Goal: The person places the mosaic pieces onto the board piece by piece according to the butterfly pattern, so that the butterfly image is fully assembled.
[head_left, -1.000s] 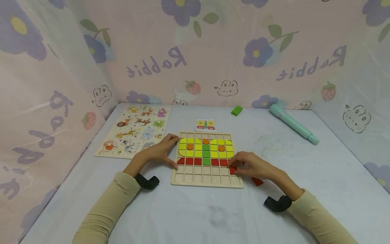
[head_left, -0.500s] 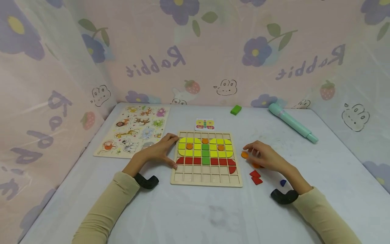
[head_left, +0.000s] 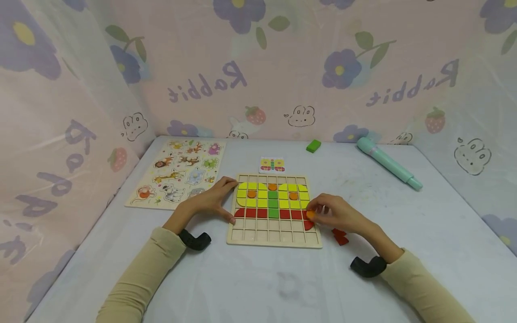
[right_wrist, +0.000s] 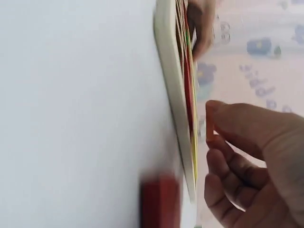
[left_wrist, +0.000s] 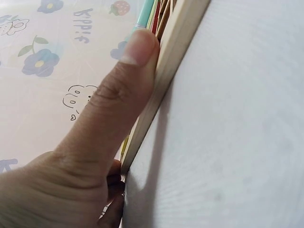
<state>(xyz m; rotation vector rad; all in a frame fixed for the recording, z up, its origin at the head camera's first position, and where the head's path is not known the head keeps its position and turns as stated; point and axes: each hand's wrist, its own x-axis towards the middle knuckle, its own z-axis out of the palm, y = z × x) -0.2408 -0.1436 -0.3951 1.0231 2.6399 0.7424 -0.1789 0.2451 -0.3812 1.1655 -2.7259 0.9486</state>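
Observation:
A wooden grid board lies on the table, with yellow, red, green and orange pieces forming a pattern in its cells. My left hand rests against the board's left edge, thumb and fingers spread apart along it. In the left wrist view, the thumb presses on the board's side. An orange round disc is pinched between thumb and finger of my right hand, over the red pieces at the board's right edge. The right wrist view shows the orange disc edge-on, raised above the board.
Red pieces lie right of the board. A small pattern card sits behind it, with a green block farther back. An animal puzzle board lies at left, a mint-green pen-like stick at back right.
My right hand left a red piece in the board's right column, moved right to the loose orange discs, and came back left with one. The left hand stays at the board's edge.

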